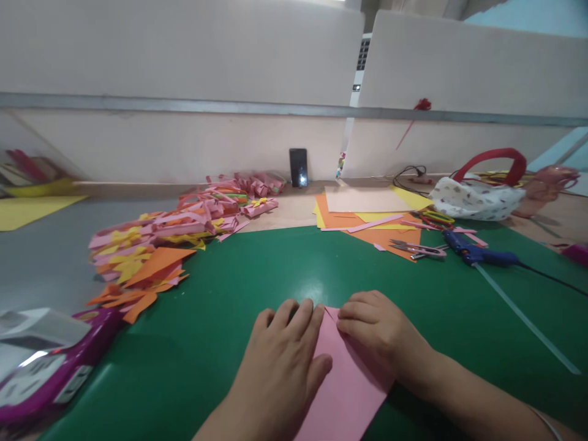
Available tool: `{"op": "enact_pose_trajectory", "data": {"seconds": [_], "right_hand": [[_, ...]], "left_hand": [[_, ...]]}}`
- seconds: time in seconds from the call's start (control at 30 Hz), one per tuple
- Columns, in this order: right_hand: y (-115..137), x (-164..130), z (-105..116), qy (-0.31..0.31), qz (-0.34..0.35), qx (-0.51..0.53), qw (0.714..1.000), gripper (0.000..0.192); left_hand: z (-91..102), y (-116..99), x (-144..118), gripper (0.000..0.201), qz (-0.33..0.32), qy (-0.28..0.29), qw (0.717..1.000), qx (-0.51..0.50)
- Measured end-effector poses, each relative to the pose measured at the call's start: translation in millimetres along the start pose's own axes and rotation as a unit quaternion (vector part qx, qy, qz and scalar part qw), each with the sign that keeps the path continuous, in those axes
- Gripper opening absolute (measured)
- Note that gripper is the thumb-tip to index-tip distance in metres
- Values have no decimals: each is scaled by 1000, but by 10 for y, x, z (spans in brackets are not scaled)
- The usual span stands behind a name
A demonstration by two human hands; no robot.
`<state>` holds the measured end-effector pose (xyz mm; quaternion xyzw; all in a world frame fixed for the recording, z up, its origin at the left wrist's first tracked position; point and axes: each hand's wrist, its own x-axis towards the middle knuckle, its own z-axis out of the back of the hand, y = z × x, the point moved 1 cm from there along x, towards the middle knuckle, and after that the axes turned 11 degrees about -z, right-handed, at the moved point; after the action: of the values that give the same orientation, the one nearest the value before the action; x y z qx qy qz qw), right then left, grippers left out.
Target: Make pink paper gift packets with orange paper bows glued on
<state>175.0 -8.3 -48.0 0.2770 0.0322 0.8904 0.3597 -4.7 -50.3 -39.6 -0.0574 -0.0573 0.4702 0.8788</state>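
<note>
A sheet of pink paper (342,386) lies on the green mat in front of me, with a fold line near its top corner. My left hand (287,361) rests flat over the paper's left side, fingers stretched forward and thumb apart on the sheet. On the right, my right hand (381,331) has its fingers pressed together on the paper's upper right edge, where the sheet is folded over. The fingertips of both hands are close to the top corner. The palm side of my right hand is hidden.
Folded pink, yellow and orange paper pieces (156,239) are heaped at the left. Coloured sheets (367,199), thread snips (418,248) and a blue glue gun (480,251) with a glue stick (528,318) lie right. A phone (298,167) leans on the partition; a purple device (59,367) sits lower left.
</note>
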Motion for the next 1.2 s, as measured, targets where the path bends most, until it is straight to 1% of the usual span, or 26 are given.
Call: {"op": "enact_pose_trajectory", "data": {"seconds": [0.13, 0.27, 0.4, 0.57, 0.7, 0.8, 0.87, 0.93, 1.0, 1.13, 1.2], "right_hand": [[10, 0, 6, 5, -2, -7, 1000, 30], [10, 5, 21, 5, 6, -26, 1000, 28], [16, -11, 33, 18, 21, -33, 999, 25], [26, -91, 83, 26, 28, -34, 999, 25], [7, -115, 126, 68, 15, 13, 997, 26], [9, -72, 102, 110, -27, 22, 993, 21], [22, -38, 58, 119, -55, -14, 991, 16], [35, -14, 15, 106, -72, -61, 990, 13], [46, -1, -13, 97, -74, -96, 988, 11], [81, 18, -23, 93, -4, -163, 982, 13], [97, 32, -23, 93, 7, -188, 978, 13]], "left_hand": [[1, -10, -7, 45, 3, -3, 1000, -4], [26, -16, -7, 42, -7, 1, 1000, 2], [98, -32, 29, 40, -16, 3, 1000, 14], [184, -99, 140, 37, -22, 26, 999, 35], [144, -138, 179, 32, -26, 34, 998, 36], [81, -131, 141, 36, -19, 20, 999, 28], [44, -116, 110, 40, -12, 7, 1000, 25], [16, -104, 93, 41, -13, -1, 1000, 29], [-1, -101, 89, 41, -20, -1, 999, 34], [4, -109, 88, 42, -35, -13, 999, 37], [17, -116, 86, 40, -44, -19, 998, 41]]}}
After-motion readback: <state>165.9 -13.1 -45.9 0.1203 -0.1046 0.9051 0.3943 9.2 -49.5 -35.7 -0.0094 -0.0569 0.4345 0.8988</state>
